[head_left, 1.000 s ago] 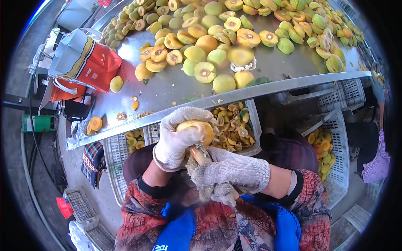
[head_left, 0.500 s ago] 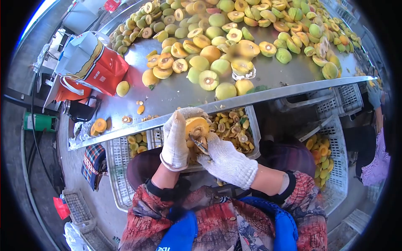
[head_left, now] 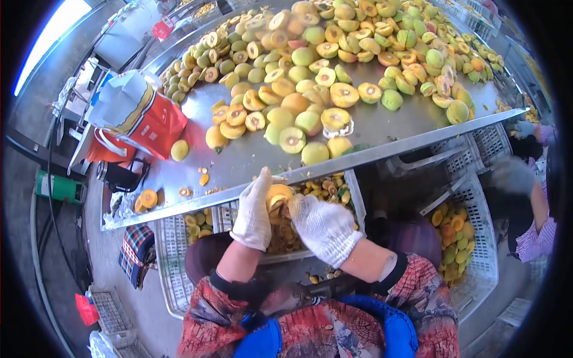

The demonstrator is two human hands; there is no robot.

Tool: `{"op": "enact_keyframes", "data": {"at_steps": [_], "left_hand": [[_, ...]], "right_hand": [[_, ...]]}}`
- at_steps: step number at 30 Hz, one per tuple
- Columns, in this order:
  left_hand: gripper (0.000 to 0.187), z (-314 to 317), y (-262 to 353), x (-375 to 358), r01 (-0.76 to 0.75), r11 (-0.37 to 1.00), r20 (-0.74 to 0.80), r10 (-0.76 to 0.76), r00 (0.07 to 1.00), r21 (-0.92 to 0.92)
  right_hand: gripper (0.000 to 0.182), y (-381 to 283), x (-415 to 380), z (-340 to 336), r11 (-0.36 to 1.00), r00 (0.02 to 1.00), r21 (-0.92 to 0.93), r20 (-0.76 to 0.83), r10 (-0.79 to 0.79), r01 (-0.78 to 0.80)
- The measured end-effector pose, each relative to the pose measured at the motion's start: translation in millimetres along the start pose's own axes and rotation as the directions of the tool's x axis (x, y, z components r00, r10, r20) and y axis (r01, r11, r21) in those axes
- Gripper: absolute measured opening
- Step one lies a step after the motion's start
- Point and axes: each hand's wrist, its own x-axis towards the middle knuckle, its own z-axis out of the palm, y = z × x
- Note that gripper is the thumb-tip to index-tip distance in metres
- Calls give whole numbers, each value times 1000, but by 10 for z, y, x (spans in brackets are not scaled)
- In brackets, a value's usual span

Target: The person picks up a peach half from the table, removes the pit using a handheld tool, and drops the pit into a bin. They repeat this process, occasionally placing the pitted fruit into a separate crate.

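Observation:
My left hand [head_left: 253,216], in a white knitted glove, holds a yellow-orange halved fruit [head_left: 278,196] just below the metal table's front edge. My right hand [head_left: 325,227], gloved too, is closed against the fruit's right side. The tool seen earlier between its fingers is hidden now. Beneath both hands sits a white crate [head_left: 358,200] holding small brown and yellow pits and scraps. Beyond the edge, halved green and orange fruits [head_left: 292,140] lie on the metal table [head_left: 236,164].
A red and white bag [head_left: 152,122] stands on the table's left. Crates of fruit stand at the left and right [head_left: 486,244]. A co-worker's gloved hand [head_left: 513,176] and striped sleeve show at the far right. A green bin [head_left: 57,186] is at the far left.
The view has shifted slightly. My right hand has turned over the fruit and its tool is out of sight. At the right, the co-worker's gloved hand has come into view lower down.

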Motion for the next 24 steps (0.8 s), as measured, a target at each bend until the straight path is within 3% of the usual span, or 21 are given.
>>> {"op": "enact_keyframes", "data": {"at_steps": [1,2,5,8,11,13,16,19,20,24], "left_hand": [[42,-17,38,-18,86,996,2,-86,996,33],[43,-129,-27,24,31,996,98,-40,994,84],[45,-249,-29,4,63,997,69,-66,995,39],[61,-410,96,-38,114,983,41,-109,993,-142],[70,-576,194,-87,88,963,104,-63,993,-255],[70,-616,252,-156,45,961,134,-8,991,-273],[58,-641,230,-184,-5,957,94,34,995,-291],[49,-588,152,-217,-54,951,65,77,995,-305],[46,-564,129,-223,-68,948,54,89,995,-311],[43,-500,44,-230,-157,957,-3,161,987,-242]], "right_hand": [[12,40,-2,18,997,996,-51,-63,-66,63],[12,60,9,4,992,990,-83,-101,-100,91],[22,37,27,-58,979,983,-185,-147,-113,85],[37,93,7,-38,969,974,-232,-185,-133,88],[37,57,-7,-61,976,993,-200,-65,-99,84],[30,59,-19,-51,993,994,-106,97,-39,50],[19,110,-37,-39,998,963,65,270,-22,5],[19,89,2,-55,997,930,-25,360,80,-76],[19,97,6,-73,998,922,37,386,35,-53],[16,84,30,-66,999,929,2,369,41,-45]]}}
